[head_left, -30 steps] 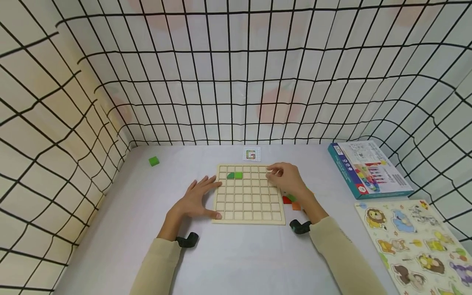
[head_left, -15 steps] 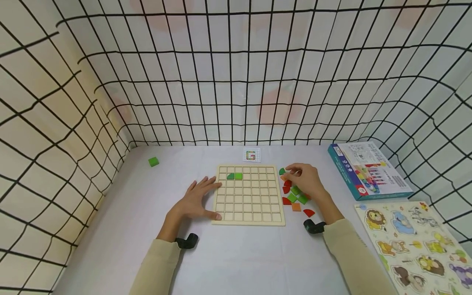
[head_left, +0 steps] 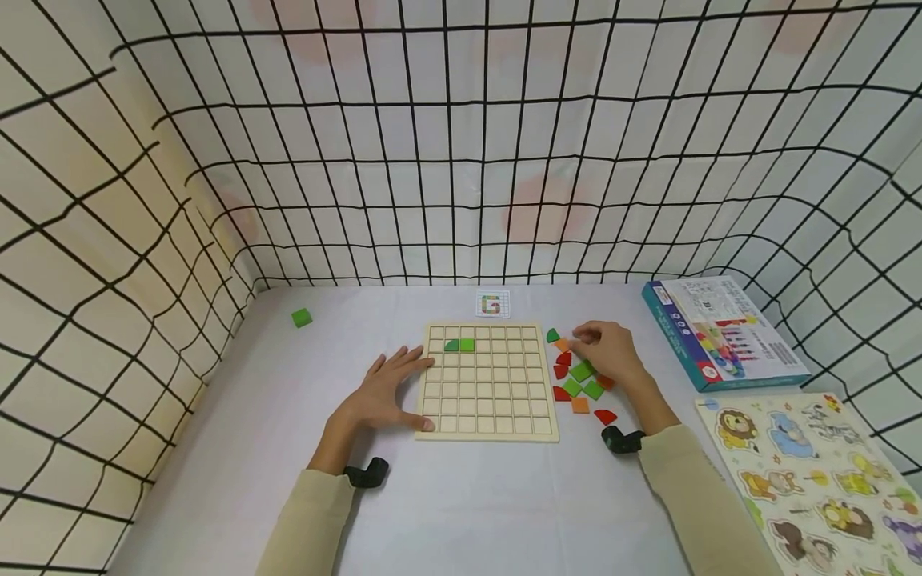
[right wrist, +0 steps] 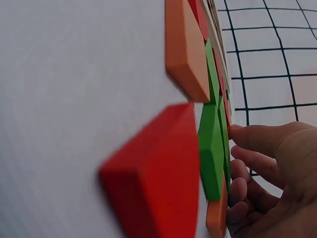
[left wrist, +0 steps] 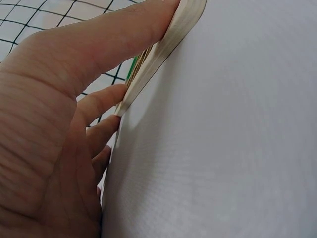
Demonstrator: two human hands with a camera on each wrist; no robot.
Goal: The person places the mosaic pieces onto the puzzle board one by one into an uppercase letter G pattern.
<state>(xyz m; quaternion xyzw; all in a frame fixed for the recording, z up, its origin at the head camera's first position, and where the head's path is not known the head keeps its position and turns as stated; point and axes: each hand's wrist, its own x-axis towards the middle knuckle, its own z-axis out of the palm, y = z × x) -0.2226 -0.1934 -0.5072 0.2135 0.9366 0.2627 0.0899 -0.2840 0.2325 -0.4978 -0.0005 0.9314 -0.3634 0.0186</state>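
Note:
My left hand (head_left: 385, 388) lies with spread fingers along the left side of a wooden grid board (head_left: 490, 400). Its fingertips and thumb touch the board's edge, as the left wrist view also shows. A dark green rounded piece (head_left: 451, 346) and a light green square (head_left: 467, 345) sit side by side in the board's upper left cells. To the right of the board, my right hand (head_left: 608, 348) is among loose pieces, fingers loosely bent. Its thumb is close to an orange piece (head_left: 562, 345); contact is unclear. In the right wrist view, nothing shows between thumb and index finger.
Loose green squares (head_left: 572, 387), red quarter-round pieces (head_left: 606, 417) and orange squares (head_left: 579, 406) lie near the right hand. A pattern card (head_left: 493, 304) is behind the board. A green block (head_left: 301, 318) sits far left; a box (head_left: 727, 332) and animal puzzle (head_left: 814, 472) are right.
My right hand has moved from the board's right edge rightward over the loose pieces, uncovering several of them. The left hand has stayed at the board's left edge.

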